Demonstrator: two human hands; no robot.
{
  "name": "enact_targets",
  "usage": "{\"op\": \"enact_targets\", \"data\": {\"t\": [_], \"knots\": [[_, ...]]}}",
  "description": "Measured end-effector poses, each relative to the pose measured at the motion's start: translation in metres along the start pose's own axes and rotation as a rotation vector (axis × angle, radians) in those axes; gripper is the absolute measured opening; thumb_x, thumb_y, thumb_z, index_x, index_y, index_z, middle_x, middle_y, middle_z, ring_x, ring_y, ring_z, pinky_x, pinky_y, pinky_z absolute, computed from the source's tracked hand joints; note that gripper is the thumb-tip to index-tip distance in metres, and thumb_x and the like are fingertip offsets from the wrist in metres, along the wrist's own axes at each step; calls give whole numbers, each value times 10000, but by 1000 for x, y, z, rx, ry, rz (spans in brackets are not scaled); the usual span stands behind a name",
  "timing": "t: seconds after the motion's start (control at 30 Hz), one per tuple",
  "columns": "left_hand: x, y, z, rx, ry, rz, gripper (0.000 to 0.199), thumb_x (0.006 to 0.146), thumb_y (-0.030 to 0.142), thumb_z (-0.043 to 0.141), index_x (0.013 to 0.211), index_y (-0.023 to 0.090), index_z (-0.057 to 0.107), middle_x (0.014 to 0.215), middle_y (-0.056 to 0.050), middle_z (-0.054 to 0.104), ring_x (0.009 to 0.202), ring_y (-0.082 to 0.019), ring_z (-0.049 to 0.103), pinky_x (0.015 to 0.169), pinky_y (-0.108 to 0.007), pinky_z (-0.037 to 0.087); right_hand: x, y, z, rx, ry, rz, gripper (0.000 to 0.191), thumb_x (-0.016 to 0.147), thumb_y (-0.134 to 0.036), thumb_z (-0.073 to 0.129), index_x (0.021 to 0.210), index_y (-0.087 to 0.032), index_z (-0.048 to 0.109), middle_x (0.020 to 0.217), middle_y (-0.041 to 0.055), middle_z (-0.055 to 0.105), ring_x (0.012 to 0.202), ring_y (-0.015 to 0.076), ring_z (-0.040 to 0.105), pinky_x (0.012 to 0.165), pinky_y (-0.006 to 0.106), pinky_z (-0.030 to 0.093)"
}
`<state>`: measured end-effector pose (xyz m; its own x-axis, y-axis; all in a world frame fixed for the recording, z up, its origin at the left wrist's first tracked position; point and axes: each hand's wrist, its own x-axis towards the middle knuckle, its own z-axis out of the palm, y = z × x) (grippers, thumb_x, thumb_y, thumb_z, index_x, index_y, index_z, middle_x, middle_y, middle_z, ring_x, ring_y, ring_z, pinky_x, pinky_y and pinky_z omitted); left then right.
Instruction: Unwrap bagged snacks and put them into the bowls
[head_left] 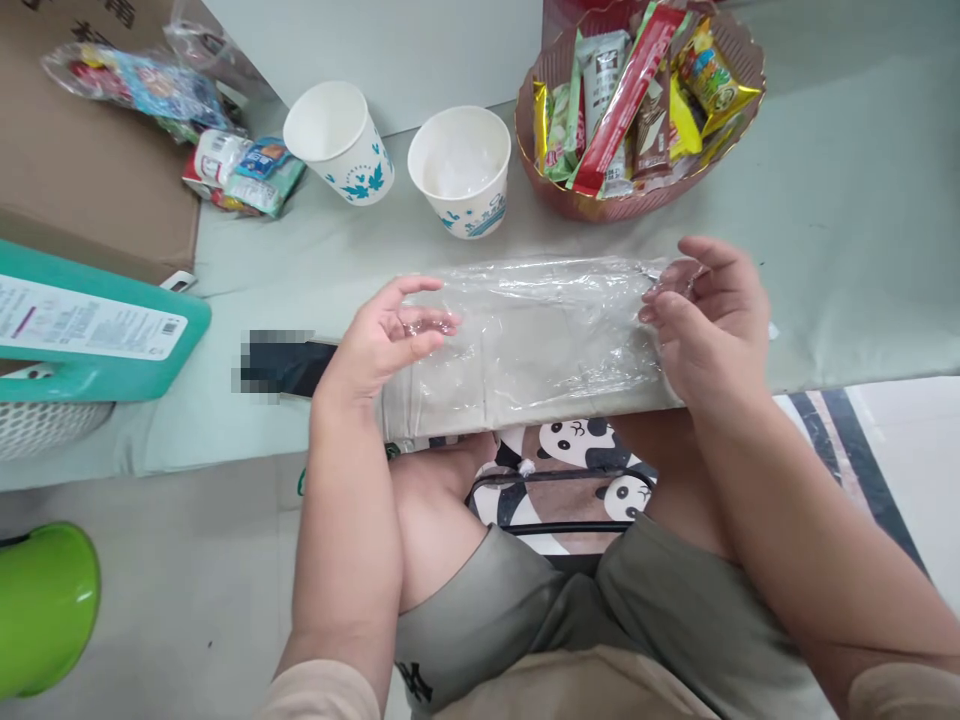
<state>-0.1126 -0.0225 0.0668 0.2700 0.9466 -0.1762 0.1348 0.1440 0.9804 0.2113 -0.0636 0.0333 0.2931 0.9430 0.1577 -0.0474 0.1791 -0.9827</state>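
Observation:
A clear, crinkled plastic bag (536,335) is stretched sideways just above the table's front edge. At its left end, my left hand (367,340) holds the film between the thumb and a curled finger, with the index finger reaching out above. My right hand (712,330) pinches the bag's right end, and some film bunches among its fingers. The bag looks flat and see-through, with no contents visible. Beyond it stand two white paper cups, the left cup (337,150) and the right cup (461,180), both upright with blue prints.
A pink scalloped bowl (637,205) holds several wrapped snacks at the back right. Packaged snacks (244,172) lie beside a cardboard box (97,150) on the left. Nearer are a teal-framed object (176,300), a dark object (296,365) and a green bin (52,610).

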Motion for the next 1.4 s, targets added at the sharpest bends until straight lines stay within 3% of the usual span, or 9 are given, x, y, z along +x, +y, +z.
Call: {"op": "enact_targets", "data": {"t": [0.13, 0.3, 0.5, 0.6, 0.8, 0.93, 1.1, 1.27, 1.4], "knots": [[-7, 4, 4, 151, -94, -79, 590, 623, 204, 887, 1179, 245, 694, 785, -26, 769, 716, -196, 768, 594, -248, 579, 1, 5, -3, -56, -17, -30, 402, 797, -288, 740, 1171, -394, 639, 999, 40, 614, 832, 221, 599, 783, 419, 532], [1, -5, 4, 172, 282, 119, 444, 614, 160, 854, 1043, 201, 750, 751, -4, 726, 682, -133, 696, 624, -226, 558, 0, 4, -7, -257, -167, -2, 561, 766, -349, 773, 1302, -395, 614, 902, 22, 625, 839, 243, 621, 789, 431, 544], [12, -17, -2, 261, 543, 152, 301, 648, 94, 807, 934, 183, 773, 714, 20, 689, 664, -90, 632, 586, -182, 484, 1, 7, -6, -616, -102, -180, 174, 780, -217, 699, 919, -289, 776, 778, 15, 605, 717, 182, 591, 723, 384, 523], [11, -15, 0, 214, 542, 222, 189, 718, 169, 802, 902, 202, 774, 759, 5, 725, 696, -100, 661, 618, -194, 518, 0, 9, -5, -540, -66, -150, 137, 832, -243, 673, 934, -290, 751, 822, 18, 663, 741, 182, 620, 738, 384, 537], [10, -14, 3, 86, 525, 324, 175, 722, 175, 797, 891, 213, 769, 783, -8, 742, 700, -116, 691, 658, -228, 565, 0, 16, -7, -355, -169, -57, 562, 769, -261, 780, 1300, -335, 612, 902, 9, 722, 810, 221, 671, 820, 446, 571], [12, -20, -3, 211, 574, 304, 291, 687, 103, 797, 959, 206, 778, 780, 12, 685, 720, -107, 658, 687, -229, 548, 0, 13, -7, -435, -110, -91, 372, 807, -258, 737, 1172, -314, 687, 854, 6, 701, 793, 218, 658, 847, 463, 566], [14, -23, -8, 406, 615, 420, 97, 727, 256, 826, 800, 218, 774, 899, -30, 592, 815, -141, 619, 707, -273, 538, 0, 3, -6, -593, 14, -247, 54, 879, -304, 676, 892, -295, 727, 915, 56, 635, 931, 253, 641, 945, 521, 546], [13, -11, 3, 208, 550, 558, 371, 723, 535, 838, 687, 236, 622, 1049, -62, 673, 1194, -259, 645, 1032, -431, 532, 0, -8, -3, -560, 54, -382, 212, 947, -449, 621, 809, -288, 638, 1208, 102, 638, 1340, 320, 567, 1170, 575, 422], [9, 1, 18, -90, 456, 390, 455, 746, 645, 802, 813, 277, 543, 719, 33, 692, 772, -184, 723, 822, -375, 605, -3, -14, 5, -306, -17, -277, 294, 964, -551, 606, 829, -297, 545, 729, 13, 662, 957, 271, 753, 1045, 545, 530]]}}
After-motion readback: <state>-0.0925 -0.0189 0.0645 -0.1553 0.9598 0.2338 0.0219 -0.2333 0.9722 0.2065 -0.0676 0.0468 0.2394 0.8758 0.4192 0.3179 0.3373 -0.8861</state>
